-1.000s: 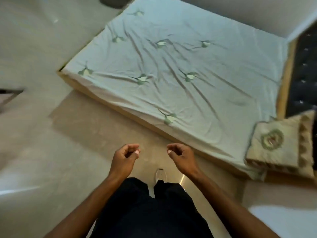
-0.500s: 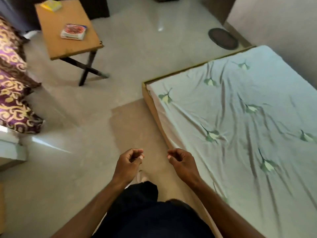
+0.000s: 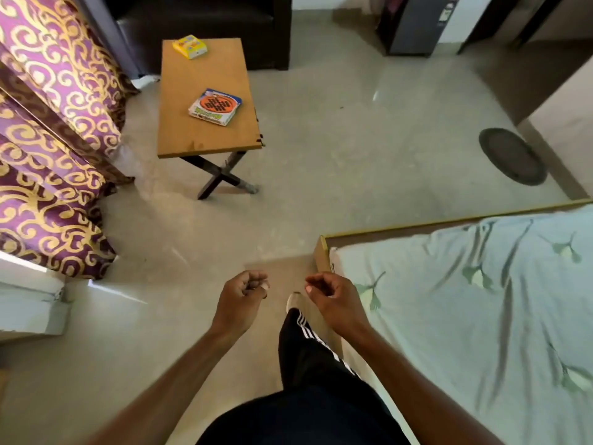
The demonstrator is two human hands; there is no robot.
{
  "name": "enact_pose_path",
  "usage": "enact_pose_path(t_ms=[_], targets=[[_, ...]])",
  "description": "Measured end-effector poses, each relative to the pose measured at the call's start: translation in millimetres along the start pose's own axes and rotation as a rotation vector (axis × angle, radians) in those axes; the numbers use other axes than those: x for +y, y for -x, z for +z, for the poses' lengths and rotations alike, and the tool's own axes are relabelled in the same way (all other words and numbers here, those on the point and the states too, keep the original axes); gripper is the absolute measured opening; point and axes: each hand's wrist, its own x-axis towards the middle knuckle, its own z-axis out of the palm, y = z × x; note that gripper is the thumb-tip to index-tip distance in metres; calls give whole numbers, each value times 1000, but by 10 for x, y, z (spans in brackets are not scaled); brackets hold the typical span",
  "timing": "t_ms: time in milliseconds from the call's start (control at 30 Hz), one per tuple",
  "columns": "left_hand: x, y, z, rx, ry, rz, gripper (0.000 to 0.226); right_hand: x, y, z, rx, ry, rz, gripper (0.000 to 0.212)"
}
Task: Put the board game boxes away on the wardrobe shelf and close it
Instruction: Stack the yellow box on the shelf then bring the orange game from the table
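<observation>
Two board game boxes lie on a small wooden folding table (image 3: 179, 136) ahead and to the left. The nearer box (image 3: 215, 107) is flat, with an orange disc on a blue and white lid. A smaller yellow box (image 3: 190, 46) sits at the table's far end. My left hand (image 3: 240, 298) and my right hand (image 3: 333, 298) hang in front of me over the floor, both loosely curled with nothing in them, well short of the table. No wardrobe is in view.
Purple and gold curtains (image 3: 48, 133) fill the left side. A bed (image 3: 481, 309) with a pale green sheet lies at the right. A dark chair (image 3: 205, 17) stands behind the table, a dark round mat (image 3: 511, 156) on the floor at right.
My view has swung left from the bed to the table. The table and both boxes have come closer and more central. My hands keep the same curled pose.
</observation>
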Motion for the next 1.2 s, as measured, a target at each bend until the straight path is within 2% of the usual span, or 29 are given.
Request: enact_pose_path(t_ms=[267, 400, 633, 933, 1100, 1200], targets=[[1176, -1946, -178, 166, 92, -15, 19, -1199, -2330, -143, -160, 113, -84, 17], [1457, -2754, -416, 240, 136, -56, 19, -1695, -3325, -10, -236, 146, -121, 17], [1810, -4513, -1148, 330, 127, -124, 19, -2519, -5246, 656, -298, 198, -150, 14], [2433, -6754, -2006, 288, 20, -202, 15, -3391, -7268, 1518, -353, 187, 4, 8], [2345, -7853, -2065, 339, 109, -396, 21, -3510, -8432, 2024, -468, 321, 95, 15], [2079, -8450, -1975, 404, 178, -580, 36, -3501, -9261, 2364, -578, 473, 90, 23]])
